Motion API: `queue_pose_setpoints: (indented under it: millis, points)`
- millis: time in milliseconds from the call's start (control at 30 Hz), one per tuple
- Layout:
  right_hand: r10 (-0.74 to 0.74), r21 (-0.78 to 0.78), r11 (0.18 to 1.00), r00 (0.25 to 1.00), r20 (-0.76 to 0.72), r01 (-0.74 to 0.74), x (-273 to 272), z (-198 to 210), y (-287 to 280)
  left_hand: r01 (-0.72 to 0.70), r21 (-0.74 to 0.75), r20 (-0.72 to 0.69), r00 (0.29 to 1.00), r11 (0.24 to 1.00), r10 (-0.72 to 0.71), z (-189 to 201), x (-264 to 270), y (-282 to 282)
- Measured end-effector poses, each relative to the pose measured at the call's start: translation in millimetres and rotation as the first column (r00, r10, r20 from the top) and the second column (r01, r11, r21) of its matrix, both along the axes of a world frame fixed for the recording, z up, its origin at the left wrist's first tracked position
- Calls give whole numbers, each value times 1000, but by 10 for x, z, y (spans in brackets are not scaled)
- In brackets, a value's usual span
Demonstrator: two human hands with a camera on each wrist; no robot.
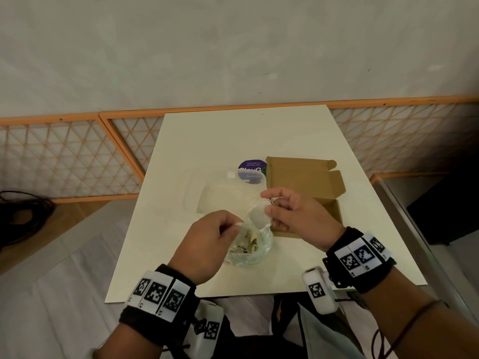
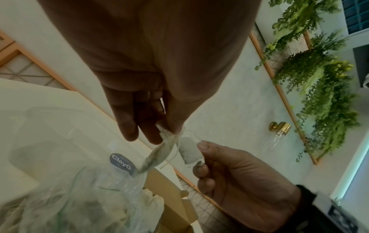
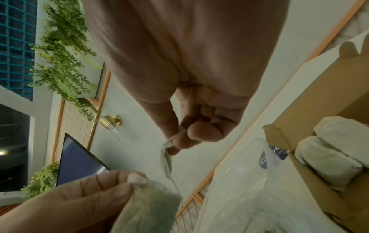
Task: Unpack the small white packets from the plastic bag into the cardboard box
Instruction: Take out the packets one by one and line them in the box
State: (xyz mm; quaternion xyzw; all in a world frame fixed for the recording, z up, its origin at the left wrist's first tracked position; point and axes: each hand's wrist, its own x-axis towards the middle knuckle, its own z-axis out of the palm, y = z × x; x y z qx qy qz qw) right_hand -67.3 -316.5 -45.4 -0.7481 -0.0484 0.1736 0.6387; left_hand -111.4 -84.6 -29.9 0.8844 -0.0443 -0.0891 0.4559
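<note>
Right hand (image 3: 191,97) fills the top centre, fingers curled, thumb and fingertips pinching the top edge of a small white packet (image 3: 167,159) that hangs edge-on below them; a thin thread trails from its bottom. Left hand (image 3: 79,200) sits below-left of that packet and pinches a second, greyish packet (image 3: 153,206) at its corner. Cardboard box (image 3: 311,178) lies right of the hanging packet, open, two pale packets (image 3: 329,160) side by side inside. Clear plastic bag (image 3: 249,189) sits between the hanging packet and the box, touching the box's near wall. Gold wall fitting (image 3: 110,121) is left of the right hand.
</note>
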Motion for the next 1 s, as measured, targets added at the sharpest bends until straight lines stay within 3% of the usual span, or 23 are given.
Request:
queue_pose_setpoints:
  millis: [367,500,667,733,1000]
  points:
    - [46,-24,999,992,122,-43,-128,182,107,43,-361,-89,993,932,-80,162,22,-164]
    - [-65,35,997,991,113,62,-128,219,83,23,-372,-85,995,928,-58,135,12,-175]
    - [-148,350,919,981,-122,182,-64,349,51,54,-371,-63,995,927,-83,98,-18,-197]
    - [-142,403,897,981,-130,183,-37,426,20,68,-359,-40,995,931,-88,93,-26,-211]
    - [-4,251,968,998,66,-13,-131,743,39,222,-189,199,963,957,-184,216,-61,-334]
